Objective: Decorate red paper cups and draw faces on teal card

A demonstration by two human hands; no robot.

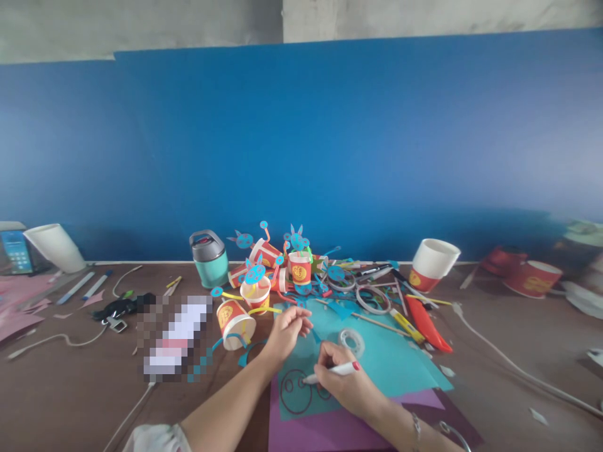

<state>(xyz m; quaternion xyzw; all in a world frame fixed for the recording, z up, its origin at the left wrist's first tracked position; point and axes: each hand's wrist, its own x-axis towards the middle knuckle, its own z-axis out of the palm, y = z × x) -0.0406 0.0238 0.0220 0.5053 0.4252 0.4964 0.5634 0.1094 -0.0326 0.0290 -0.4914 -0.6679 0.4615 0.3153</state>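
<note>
My right hand (342, 376) grips a white marker (336, 370) with a red end, its tip at a face drawing (296, 402) on a turquoise sheet of paper (391, 358). The drawing is a dark circle with smaller circles inside; more drawn lines are partly covered by my right hand. My left hand (291, 328) hovers or rests at the sheet's left side, fingers loosely curled and a little apart, with nothing visible in them. A roll of clear tape (351, 343) lies on the paper just beyond my right hand. Purple paper (301, 433) lies underneath.
Red-and-white paper cups (235, 326) with turquoise cut-out faces and straws crowd the back, beside a teal flask (208, 260). A yellow cutter (407, 326), a red pouch (426, 326) and a standing cup (432, 265) are right. A blurred-out phone (176, 339) lies left.
</note>
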